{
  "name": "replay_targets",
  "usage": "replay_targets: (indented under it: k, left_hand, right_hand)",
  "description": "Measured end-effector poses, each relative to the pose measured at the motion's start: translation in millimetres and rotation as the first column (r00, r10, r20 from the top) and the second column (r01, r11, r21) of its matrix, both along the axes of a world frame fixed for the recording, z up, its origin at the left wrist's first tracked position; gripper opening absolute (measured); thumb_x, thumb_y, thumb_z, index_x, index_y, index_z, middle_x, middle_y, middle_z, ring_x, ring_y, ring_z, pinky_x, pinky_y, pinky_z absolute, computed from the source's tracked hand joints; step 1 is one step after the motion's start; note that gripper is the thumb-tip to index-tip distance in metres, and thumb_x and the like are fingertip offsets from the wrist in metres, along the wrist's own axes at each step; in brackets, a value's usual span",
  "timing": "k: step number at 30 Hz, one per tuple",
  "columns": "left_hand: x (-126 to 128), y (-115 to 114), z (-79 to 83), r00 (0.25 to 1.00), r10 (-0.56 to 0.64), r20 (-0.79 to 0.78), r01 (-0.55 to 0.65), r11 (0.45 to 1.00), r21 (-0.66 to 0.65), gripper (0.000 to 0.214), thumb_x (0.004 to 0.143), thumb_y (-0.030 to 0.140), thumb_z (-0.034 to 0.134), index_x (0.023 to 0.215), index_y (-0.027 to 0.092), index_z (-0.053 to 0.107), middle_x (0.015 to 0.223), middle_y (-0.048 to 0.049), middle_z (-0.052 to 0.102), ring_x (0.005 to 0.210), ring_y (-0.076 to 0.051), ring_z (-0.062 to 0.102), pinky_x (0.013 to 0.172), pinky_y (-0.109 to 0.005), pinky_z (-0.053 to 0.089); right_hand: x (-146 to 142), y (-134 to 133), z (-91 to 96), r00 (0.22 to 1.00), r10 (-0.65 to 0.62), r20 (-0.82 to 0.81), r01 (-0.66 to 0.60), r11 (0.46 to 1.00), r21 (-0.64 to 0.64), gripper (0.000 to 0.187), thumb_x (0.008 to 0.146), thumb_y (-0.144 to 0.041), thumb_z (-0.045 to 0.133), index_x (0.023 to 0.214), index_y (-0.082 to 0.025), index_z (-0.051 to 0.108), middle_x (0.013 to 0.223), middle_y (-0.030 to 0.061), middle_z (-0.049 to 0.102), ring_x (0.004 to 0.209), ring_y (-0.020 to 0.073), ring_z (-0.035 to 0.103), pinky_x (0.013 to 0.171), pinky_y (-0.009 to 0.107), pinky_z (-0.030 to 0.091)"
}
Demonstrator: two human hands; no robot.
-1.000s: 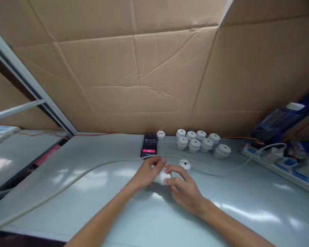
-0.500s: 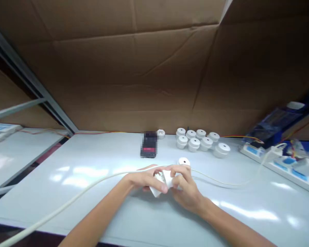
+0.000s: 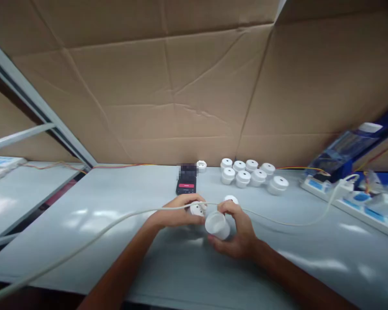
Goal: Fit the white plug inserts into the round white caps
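My left hand (image 3: 176, 214) is closed round a small white plug-like part (image 3: 197, 209) joined to a pale cable (image 3: 84, 241) that runs off to the lower left. My right hand (image 3: 237, 230) grips a white cup-shaped shell (image 3: 217, 224), its open mouth turned toward me. The two white pieces are close together but apart, just above the pale table (image 3: 116, 254). Another white round part (image 3: 231, 199) lies on the table right behind my right hand.
Several white round parts (image 3: 250, 174) are grouped at the back of the table, and one more (image 3: 201, 165) sits beside a black phone (image 3: 186, 184). Power strips (image 3: 352, 200) and a blue device lie at the right. A cardboard wall (image 3: 187, 86) closes the back.
The white piece held by both hands has come apart into two. My right hand now holds the cup-shaped shell alone, turned toward me, and my left hand keeps the cabled part.
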State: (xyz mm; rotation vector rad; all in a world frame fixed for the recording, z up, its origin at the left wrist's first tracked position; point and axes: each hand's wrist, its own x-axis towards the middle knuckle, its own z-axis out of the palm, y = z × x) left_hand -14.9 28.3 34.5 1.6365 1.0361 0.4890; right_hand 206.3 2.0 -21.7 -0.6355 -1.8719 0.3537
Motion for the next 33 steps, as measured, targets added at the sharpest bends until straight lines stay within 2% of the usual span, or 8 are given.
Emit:
replay_targets:
  k: [5,8,12,18,23,28,31,33]
  left_hand:
    - [17,-9,-18.4,0.994,0.043,-0.100,-0.014,0.963,0.270,0.037,0.088,0.043,0.069,0.118,0.022,0.062,0.115,-0.0036,0.067,0.105,-0.022,0.060,0.093,-0.033,0.046]
    - [26,-16,-30.8,0.956,0.047,-0.289,0.086,0.899,0.430,0.036,0.096,0.044,0.060,0.125,0.023,0.058,0.128,-0.0078,0.063,0.121,-0.027,0.053,0.105,-0.042,0.041]
    - [30,-15,-41.0,0.879,0.164,-0.447,0.147,0.799,0.583,0.033,0.098,0.042,0.058,0.124,0.022,0.058,0.134,-0.0123,0.057,0.127,-0.032,0.048,0.104,-0.047,0.042]
    - [23,-6,-49.7,0.921,0.224,-0.317,0.009,0.805,0.593,0.035,0.093,0.043,0.066,0.120,0.021,0.059,0.113,-0.0067,0.061,0.104,-0.024,0.057,0.092,-0.036,0.047]
    - [27,-7,-50.5,0.902,0.288,-0.322,-0.035,0.792,0.610,0.032,0.093,0.043,0.066,0.115,0.021,0.058,0.115,-0.0065,0.065,0.110,-0.025,0.057,0.099,-0.041,0.043]
    - [29,-7,-46.7,0.844,0.404,-0.353,0.000,0.658,0.753,0.042,0.090,0.049,0.070,0.118,0.020,0.060,0.125,-0.0122,0.061,0.118,-0.030,0.053,0.101,-0.047,0.040]
    - [27,-8,-45.7,0.813,0.438,-0.382,0.070,0.579,0.813,0.030,0.091,0.050,0.067,0.098,0.021,0.067,0.106,-0.0093,0.065,0.102,-0.028,0.058,0.091,-0.043,0.041]
    - [25,-8,-45.0,0.793,0.431,-0.430,0.125,0.576,0.808,0.025,0.095,0.044,0.061,0.091,0.021,0.070,0.093,-0.0083,0.067,0.092,-0.025,0.060,0.085,-0.040,0.041]
  right_hand:
    - [-1,-3,-0.8,0.984,0.153,0.092,-0.158,0.986,0.057,0.023,0.079,-0.029,0.061,0.101,-0.023,0.056,0.076,-0.0001,0.062,0.063,0.0161,0.058,0.059,0.029,0.046]
    - [-3,-5,-0.1,0.961,0.229,0.154,-0.236,0.972,0.025,0.015,0.080,-0.034,0.063,0.088,-0.023,0.056,0.070,-0.0005,0.063,0.061,0.0158,0.057,0.060,0.030,0.043]
    - [-3,-6,0.7,0.938,0.286,0.195,-0.284,0.958,-0.038,0.017,0.080,-0.035,0.067,0.086,-0.023,0.057,0.074,0.0004,0.067,0.066,0.0155,0.060,0.065,0.029,0.045]
    - [0,-7,-2.0,0.929,0.217,0.299,-0.194,0.975,-0.105,0.016,0.080,-0.036,0.068,0.083,-0.022,0.060,0.067,-0.0012,0.063,0.062,0.0153,0.056,0.063,0.028,0.044]
    - [0,-6,-2.7,0.872,0.255,0.418,-0.178,0.960,-0.215,0.016,0.080,-0.036,0.071,0.084,-0.022,0.064,0.069,-0.0005,0.065,0.066,0.0160,0.060,0.066,0.028,0.046]
    - [-1,-5,-1.9,0.854,0.267,0.446,-0.161,0.951,-0.263,0.017,0.077,-0.036,0.074,0.082,-0.022,0.065,0.070,-0.0010,0.066,0.064,0.0164,0.060,0.064,0.028,0.045]
    - [-1,-6,-1.4,0.855,0.261,0.448,-0.153,0.952,-0.264,0.017,0.077,-0.035,0.075,0.081,-0.022,0.065,0.070,-0.0004,0.067,0.065,0.0164,0.060,0.064,0.028,0.044]
    - [-1,-6,-1.6,0.854,0.258,0.453,-0.148,0.953,-0.263,0.016,0.078,-0.035,0.074,0.081,-0.022,0.065,0.069,-0.0005,0.067,0.065,0.0162,0.060,0.064,0.027,0.044]
